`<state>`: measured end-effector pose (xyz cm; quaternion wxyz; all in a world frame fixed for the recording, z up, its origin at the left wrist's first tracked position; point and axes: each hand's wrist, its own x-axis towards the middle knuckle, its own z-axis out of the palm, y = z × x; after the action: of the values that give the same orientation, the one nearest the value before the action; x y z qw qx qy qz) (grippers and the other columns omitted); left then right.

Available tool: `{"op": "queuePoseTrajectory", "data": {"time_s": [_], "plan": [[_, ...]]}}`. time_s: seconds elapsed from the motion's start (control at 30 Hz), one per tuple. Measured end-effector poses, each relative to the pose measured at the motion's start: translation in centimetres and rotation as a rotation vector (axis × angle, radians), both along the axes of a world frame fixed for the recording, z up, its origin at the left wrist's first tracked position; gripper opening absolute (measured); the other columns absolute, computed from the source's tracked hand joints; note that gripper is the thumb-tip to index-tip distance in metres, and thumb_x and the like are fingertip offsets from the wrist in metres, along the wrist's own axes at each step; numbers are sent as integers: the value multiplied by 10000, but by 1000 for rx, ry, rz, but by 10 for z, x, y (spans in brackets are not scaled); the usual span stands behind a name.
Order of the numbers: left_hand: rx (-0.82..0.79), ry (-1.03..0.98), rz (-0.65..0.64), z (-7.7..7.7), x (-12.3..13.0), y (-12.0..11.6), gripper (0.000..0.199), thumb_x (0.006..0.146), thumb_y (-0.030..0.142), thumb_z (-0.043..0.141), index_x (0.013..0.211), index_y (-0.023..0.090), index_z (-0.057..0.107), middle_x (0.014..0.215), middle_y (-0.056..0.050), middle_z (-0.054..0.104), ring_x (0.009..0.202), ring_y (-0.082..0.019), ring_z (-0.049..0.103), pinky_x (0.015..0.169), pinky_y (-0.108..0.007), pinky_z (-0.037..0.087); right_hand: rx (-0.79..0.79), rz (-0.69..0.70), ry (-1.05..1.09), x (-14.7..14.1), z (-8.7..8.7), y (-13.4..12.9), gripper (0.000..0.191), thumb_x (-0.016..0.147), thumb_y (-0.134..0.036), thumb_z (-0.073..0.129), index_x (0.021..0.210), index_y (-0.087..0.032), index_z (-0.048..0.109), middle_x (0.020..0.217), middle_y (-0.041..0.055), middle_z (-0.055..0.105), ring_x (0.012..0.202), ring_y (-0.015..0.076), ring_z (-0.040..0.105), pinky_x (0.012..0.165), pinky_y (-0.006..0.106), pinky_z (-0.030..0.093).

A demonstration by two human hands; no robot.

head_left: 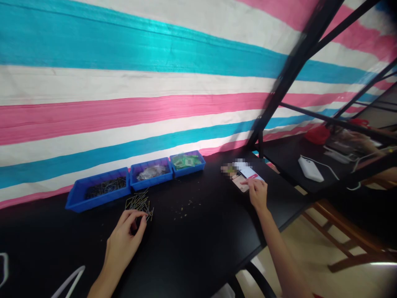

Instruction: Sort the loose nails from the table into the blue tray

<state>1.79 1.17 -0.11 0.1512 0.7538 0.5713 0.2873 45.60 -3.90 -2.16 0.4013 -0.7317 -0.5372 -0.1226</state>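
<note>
My left hand (128,231) rests at the near edge of a loose pile of thin metal screws or pins (139,203) on the black table. Its thumb and fingertips are curled close together; what they hold, if anything, is too small to tell. Over a phone-like device (240,182) with a lit screen is my right hand (258,192), one finger extended onto the screen and the others curled. Behind the pile stand a blue bin (74,198) of dark metal pieces, a blue bin (151,182) of clear small bags and a blue bin (187,169) of green packets.
Small crumbs (186,209) are scattered mid-table (198,240). A striped sheet (139,111) hangs behind. Black metal frame bars (288,74) rise at the right. Beyond them are a second table with a white device (310,169), a red bag (318,134), a wooden chair (347,231) and another person's arm.
</note>
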Motion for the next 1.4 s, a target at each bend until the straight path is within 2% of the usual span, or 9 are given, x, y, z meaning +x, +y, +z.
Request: {"op": "queuePoseTrajectory", "data": {"time_s": [0.2,0.37,0.5,0.9,1.03,1.23,1.4], "plan": [[-26,-5,-1,0,-1,-1,237,817,430,452,872,247,592,924,6,554,608,-89,525,498,-178,424,-33,25,18,-4,2,2,320,869,-343,357,833,-210,646,876,29,683,809,181,577,864,357,292],[-34,2,10,2,0,-1,235,816,434,452,872,252,591,936,17,546,610,-82,523,503,-180,422,15,-65,12,0,-1,3,309,859,-351,349,857,-192,614,899,52,668,849,203,560,847,352,300],[-25,-5,17,2,0,-1,239,818,434,449,872,249,588,932,15,544,603,-83,519,498,-184,415,37,-117,31,4,-3,3,313,860,-347,341,845,-180,605,889,62,663,855,206,550,831,345,294],[-39,-5,29,2,0,-1,234,820,429,448,877,251,588,945,18,539,613,-81,516,507,-181,413,-117,-60,-39,1,-4,5,303,865,-360,352,842,-205,611,896,44,664,903,201,541,857,357,249],[-40,1,37,2,0,-1,234,815,432,455,879,252,589,948,18,538,608,-80,515,504,-183,412,-85,-64,-19,1,-3,4,307,869,-346,342,805,-211,610,881,28,674,886,187,549,863,356,241],[-36,7,37,3,0,0,231,815,427,457,873,252,595,956,20,541,616,-80,520,508,-181,418,-71,-54,-25,2,-4,3,348,860,-327,330,652,-208,581,791,10,678,847,175,553,883,359,235],[-24,-16,22,1,-1,-1,244,815,439,455,884,250,591,949,13,544,611,-83,519,504,-181,418,-71,-83,-14,3,-5,3,330,865,-343,329,715,-206,589,855,26,676,875,186,542,853,356,246]]}}
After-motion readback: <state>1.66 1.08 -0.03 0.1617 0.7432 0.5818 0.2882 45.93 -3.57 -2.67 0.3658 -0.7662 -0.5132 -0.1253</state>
